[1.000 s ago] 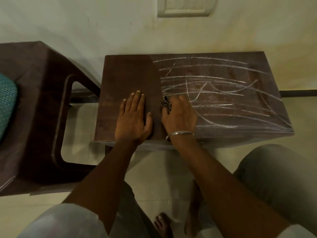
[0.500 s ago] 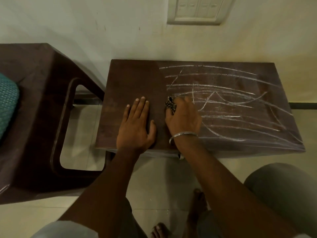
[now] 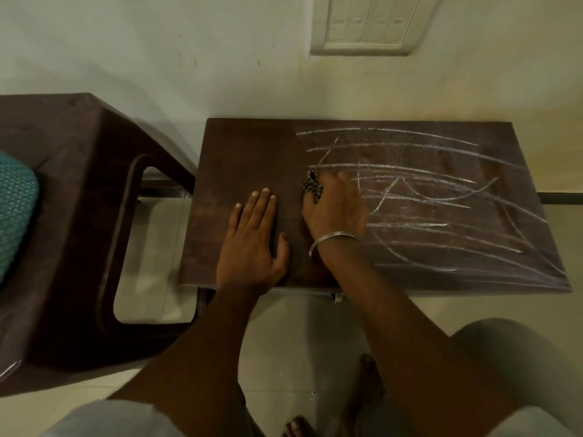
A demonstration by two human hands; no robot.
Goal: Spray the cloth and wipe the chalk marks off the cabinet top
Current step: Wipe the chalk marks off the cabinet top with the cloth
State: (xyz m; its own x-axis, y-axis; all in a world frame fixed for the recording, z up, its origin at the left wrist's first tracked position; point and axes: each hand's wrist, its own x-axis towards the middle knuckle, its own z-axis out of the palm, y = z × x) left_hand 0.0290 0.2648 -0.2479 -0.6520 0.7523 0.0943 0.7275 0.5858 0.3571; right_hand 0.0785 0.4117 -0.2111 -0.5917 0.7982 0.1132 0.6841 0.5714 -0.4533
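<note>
Cleaning cloth (image 3: 311,186), a dark patterned rag, bunched under the person's right hand (image 3: 336,209) at the boundary between wiped and marked wood; only a crumpled corner shows past the fingers (image 3: 342,179), which curl down over it and press it to the surface. It looks soft, light and limp, so it is likely best held wadded in the palm with pressure from above, not pinched at an edge. Left hand (image 3: 252,238) lies flat, fingers spread, holding nothing, bracing on the clean left part of the cabinet top (image 3: 239,152). Chalk marks (image 3: 426,197) cover the right part in long white strokes. A dark plastic chair (image 3: 72,216) stands just beside the cabinet; a switch panel (image 3: 372,23) sits on the pale wall behind.
</note>
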